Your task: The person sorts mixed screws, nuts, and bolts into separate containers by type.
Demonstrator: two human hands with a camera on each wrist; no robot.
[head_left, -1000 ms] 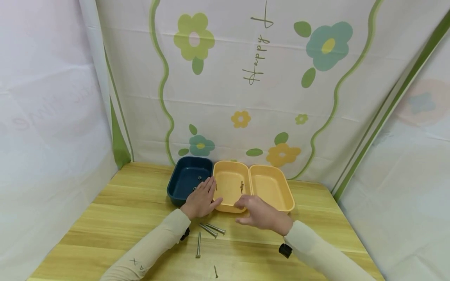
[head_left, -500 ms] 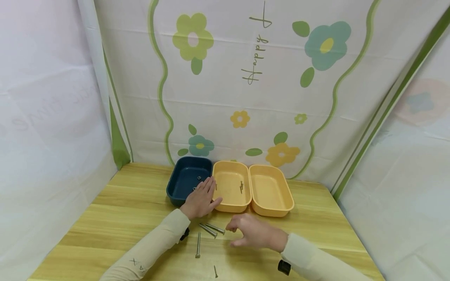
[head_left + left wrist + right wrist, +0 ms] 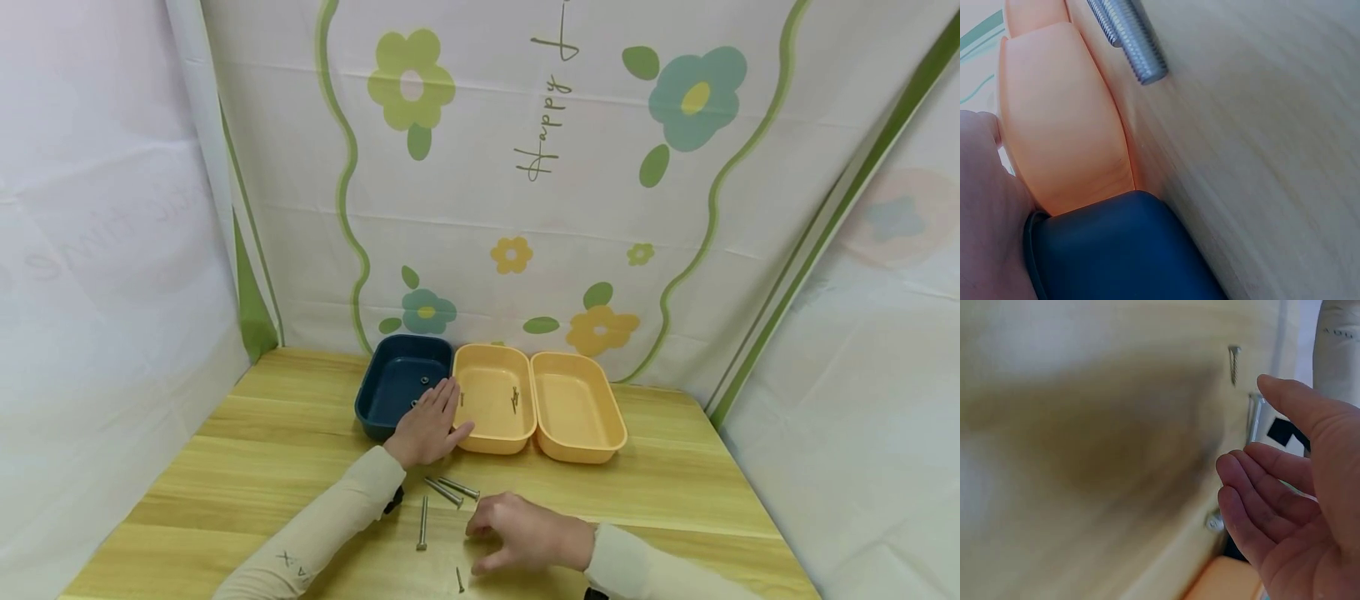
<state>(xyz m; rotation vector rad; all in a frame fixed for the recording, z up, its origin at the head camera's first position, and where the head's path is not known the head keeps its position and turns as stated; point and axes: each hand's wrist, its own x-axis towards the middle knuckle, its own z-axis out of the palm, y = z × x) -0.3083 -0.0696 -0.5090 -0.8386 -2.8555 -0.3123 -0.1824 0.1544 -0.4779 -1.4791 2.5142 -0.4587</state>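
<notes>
My left hand (image 3: 425,425) rests, fingers straight, on the near rims where the dark blue box (image 3: 375,421) meets the middle yellow box (image 3: 495,445). Low over the table, my right hand (image 3: 525,532) has its thumb and fingers apart with nothing between them. Nearest to it lies a small screw (image 3: 460,580), also visible in the right wrist view beyond the thumb. A long bolt (image 3: 423,523) lies left of that hand. Two more bolts (image 3: 459,488) lie side by side between the hands; their threaded ends (image 3: 1141,56) show in the left wrist view.
Small nuts (image 3: 424,380) sit in the blue box. Several thin screws (image 3: 515,400) lie in the middle yellow box. A second yellow box (image 3: 579,454) stands to its right. A flowered cloth (image 3: 450,208) hangs behind the wooden table (image 3: 247,467).
My right hand has come away from the front of the yellow boxes, down and left toward the small screw. My left hand has stayed in place.
</notes>
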